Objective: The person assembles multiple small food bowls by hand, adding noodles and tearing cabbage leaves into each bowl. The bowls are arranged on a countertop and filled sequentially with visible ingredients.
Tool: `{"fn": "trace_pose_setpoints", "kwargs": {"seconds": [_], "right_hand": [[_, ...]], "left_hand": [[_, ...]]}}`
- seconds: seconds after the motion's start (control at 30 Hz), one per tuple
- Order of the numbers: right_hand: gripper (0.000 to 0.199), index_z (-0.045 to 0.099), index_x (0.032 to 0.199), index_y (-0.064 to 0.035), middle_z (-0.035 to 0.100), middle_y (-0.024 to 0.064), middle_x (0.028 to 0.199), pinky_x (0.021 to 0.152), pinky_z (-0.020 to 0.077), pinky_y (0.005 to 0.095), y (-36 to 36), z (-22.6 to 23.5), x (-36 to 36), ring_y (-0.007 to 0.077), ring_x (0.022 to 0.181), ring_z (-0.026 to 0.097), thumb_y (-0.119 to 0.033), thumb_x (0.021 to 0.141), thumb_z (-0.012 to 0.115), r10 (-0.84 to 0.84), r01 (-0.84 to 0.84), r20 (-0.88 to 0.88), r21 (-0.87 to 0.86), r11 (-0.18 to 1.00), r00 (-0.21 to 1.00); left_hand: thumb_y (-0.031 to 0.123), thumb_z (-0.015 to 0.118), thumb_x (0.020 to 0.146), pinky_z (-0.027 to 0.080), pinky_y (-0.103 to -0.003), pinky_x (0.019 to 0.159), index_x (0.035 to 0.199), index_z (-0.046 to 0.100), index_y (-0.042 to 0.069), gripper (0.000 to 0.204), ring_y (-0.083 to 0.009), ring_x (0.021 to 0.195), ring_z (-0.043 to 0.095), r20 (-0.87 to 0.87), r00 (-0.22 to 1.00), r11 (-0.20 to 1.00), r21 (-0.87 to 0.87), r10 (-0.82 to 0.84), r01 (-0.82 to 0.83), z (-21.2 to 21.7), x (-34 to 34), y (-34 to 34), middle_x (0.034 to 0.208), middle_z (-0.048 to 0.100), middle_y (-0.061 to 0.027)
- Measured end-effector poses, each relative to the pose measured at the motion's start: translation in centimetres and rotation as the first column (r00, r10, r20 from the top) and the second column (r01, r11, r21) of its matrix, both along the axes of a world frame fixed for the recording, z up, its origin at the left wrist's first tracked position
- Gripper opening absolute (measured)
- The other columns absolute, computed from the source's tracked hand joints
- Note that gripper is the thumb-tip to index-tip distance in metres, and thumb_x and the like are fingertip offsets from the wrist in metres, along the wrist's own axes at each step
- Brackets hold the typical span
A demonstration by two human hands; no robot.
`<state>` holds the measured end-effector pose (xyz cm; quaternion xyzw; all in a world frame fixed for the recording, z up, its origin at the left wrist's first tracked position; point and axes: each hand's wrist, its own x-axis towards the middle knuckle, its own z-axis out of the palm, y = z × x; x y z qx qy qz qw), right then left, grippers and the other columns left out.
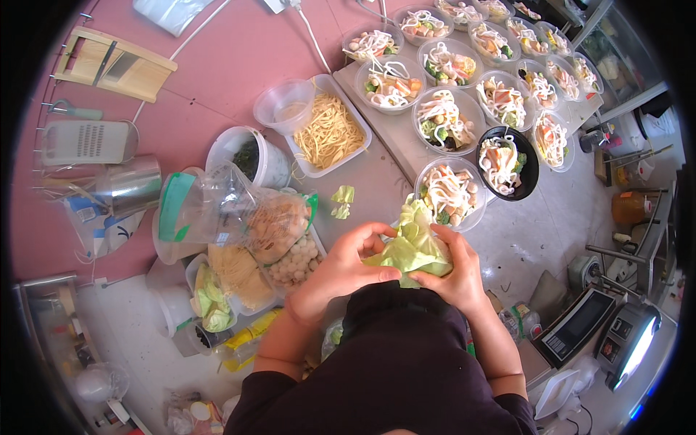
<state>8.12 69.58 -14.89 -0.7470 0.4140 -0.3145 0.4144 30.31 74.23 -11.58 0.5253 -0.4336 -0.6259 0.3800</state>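
Observation:
Between my two hands I hold a pale green cabbage leaf [415, 250], crumpled and folded upward at its top. My left hand [360, 261] grips its left side, thumb in front and fingers curled behind. On the other side my right hand [454, 267] pinches it the same way. Just beyond the leaf stands a clear plastic bowl [451, 192] with white noodle strips, broccoli and other pieces in it. A torn scrap of cabbage [343, 201] lies on the counter to the left of the leaf.
Several filled bowls, one a black bowl [508, 163], crowd the far right. At left are a tray of yellow noodles [328, 130], a white tub [248, 156], a plastic bag [275, 225], mushrooms [296, 262] and more cabbage [212, 301]. A scale [576, 326] stands at lower right.

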Motion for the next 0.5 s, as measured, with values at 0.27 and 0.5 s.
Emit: {"fn": "trace_pose_setpoints", "kwargs": {"seconds": [0.27, 0.5], "right_hand": [[0.074, 0.056, 0.123, -0.003, 0.067, 0.0146, 0.098, 0.079, 0.0526, 0.0361, -0.2, 0.4, -0.7, 0.0273, 0.092, 0.066, -0.032, 0.064, 0.089, 0.012, -0.015, 0.025, 0.103, 0.995, 1.0], [0.067, 0.052, 0.125, -0.0009, 0.062, 0.0073, 0.115, 0.095, 0.0463, 0.0316, 0.6, -2.7, -3.8, 0.017, 0.106, 0.059, -0.047, 0.082, 0.074, -0.428, 0.1, 0.423, 0.608, 0.788, 0.799]], "left_hand": [[-0.001, 0.072, 0.077, 0.053, -0.035, 0.065, 0.092, 0.058, 0.002, 0.021, -0.0295, 0.078, 0.067, 0.459, 0.888, 0.84, -0.466, -0.038, 0.277, 1.9, -2.0, 0.9, 0.105, 0.068, -0.0088], [-0.012, 0.065, 0.074, 0.056, -0.032, 0.068, 0.084, 0.05, 0.004, 0.024, -0.0274, 0.082, 0.07, 0.16, 0.979, 0.684, -0.701, -0.124, 0.201, 0.2, -4.5, 0.3, 0.103, 0.071, -0.0118]]}}
